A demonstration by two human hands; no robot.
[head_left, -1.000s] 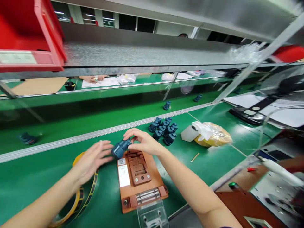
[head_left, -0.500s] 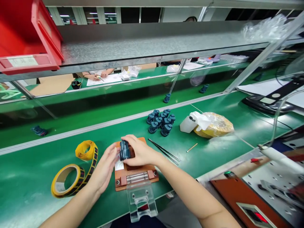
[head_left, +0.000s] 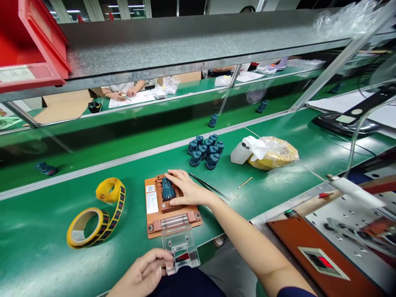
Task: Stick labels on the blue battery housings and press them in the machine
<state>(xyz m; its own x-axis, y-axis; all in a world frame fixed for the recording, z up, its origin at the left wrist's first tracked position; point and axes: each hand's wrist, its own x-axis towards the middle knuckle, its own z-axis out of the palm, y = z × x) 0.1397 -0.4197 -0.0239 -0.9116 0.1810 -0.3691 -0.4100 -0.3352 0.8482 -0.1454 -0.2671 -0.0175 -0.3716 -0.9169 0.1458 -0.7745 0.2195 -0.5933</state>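
A dark blue plastic housing [head_left: 168,189] sits in the recess of an orange-brown jig [head_left: 151,214]. My right hand [head_left: 187,189] lies over it, with fingers and thumb on either side. My left hand [head_left: 142,272] is at the bottom of the view, its fingers gripping the edge of a clear acrylic cover [head_left: 180,247] hinged at the jig's near end. Part of the housing is hidden under my right hand. Fine black tweezers [head_left: 210,187] lie just beyond my right wrist.
Several blue housings [head_left: 204,150] stand beyond the jig, near a white bottle [head_left: 240,153] and a yellow bag [head_left: 274,153]. A yellow-black tape roll [head_left: 88,227] lies left. A metal shelf [head_left: 185,49] crosses overhead; a co-worker's hands [head_left: 119,95] work across the line.
The blue housing has gone down from between my hands into the jig. My left hand has let go of it and moved back to the acrylic cover. The view has tilted slightly.
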